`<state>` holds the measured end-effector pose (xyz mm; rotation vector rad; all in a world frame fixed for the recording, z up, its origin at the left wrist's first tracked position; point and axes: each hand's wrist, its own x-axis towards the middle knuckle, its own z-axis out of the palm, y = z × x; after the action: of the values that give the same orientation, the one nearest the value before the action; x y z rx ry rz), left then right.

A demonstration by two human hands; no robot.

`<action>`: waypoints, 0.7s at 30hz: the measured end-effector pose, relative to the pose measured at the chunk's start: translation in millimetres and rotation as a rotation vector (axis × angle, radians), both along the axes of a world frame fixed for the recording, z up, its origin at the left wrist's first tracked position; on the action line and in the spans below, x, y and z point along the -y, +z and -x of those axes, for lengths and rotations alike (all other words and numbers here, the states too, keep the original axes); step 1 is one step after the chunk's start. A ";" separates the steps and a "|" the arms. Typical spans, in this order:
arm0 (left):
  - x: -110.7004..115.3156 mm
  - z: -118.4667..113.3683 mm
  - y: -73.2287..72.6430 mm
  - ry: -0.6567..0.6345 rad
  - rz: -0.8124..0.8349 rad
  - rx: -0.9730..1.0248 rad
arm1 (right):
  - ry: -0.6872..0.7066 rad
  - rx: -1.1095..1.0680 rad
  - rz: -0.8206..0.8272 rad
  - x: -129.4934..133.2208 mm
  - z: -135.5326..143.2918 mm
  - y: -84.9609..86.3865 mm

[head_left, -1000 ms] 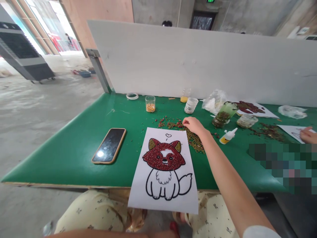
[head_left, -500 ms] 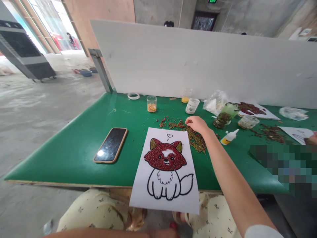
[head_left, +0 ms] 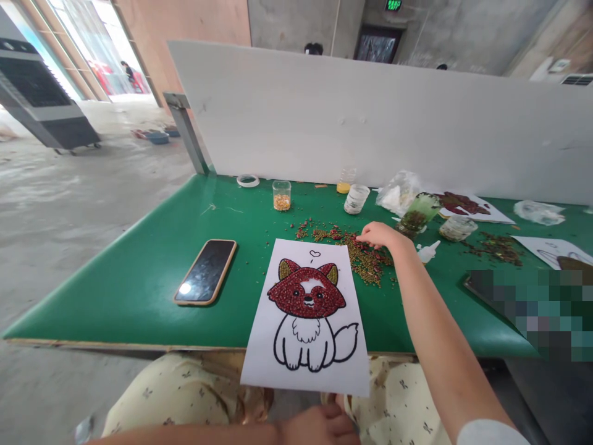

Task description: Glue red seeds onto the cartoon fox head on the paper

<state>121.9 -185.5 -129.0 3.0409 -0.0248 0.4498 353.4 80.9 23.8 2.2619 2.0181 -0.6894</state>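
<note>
1. The right hand [head_left: 382, 236] rests fingertips-down on the loose pile of beans [head_left: 365, 259], fingers pinched narrow; whether a bean sits between them cannot be told.
2. The pile lies on the green table [head_left: 139, 272], just beside the fox sheet's [head_left: 308, 321] upper right corner; bare felt lies open to the left, around the phone [head_left: 205, 272].
3. The sheet overhangs the near table edge.
4. The left hand [head_left: 319, 426] sits low by the lap, cut off by the frame, its grip unreadable.
</note>
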 end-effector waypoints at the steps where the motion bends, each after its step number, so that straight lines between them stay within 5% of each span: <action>1: -6.8 0.3 9.5 0.052 -0.017 0.001 | -0.026 0.015 0.018 2.9 -1.2 3.5; 6: -8.7 13.8 54.7 0.189 -0.311 0.124 | -0.022 0.032 0.025 13.2 -9.5 10.7; 11: -3.4 21.8 80.2 0.268 -0.444 0.125 | 0.022 0.042 0.011 36.2 -10.9 5.8; 17: -8.4 20.2 98.6 0.538 -0.274 -0.067 | 0.146 -0.238 0.116 98.6 -6.2 -10.5; 21: -15.0 19.4 102.3 0.656 -0.171 -0.183 | 0.314 -0.325 -0.240 127.6 1.3 -26.6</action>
<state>102.5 -170.5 -26.7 3.1742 1.0093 0.1965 352.0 -46.7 -2.8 1.9680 2.6615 -0.8706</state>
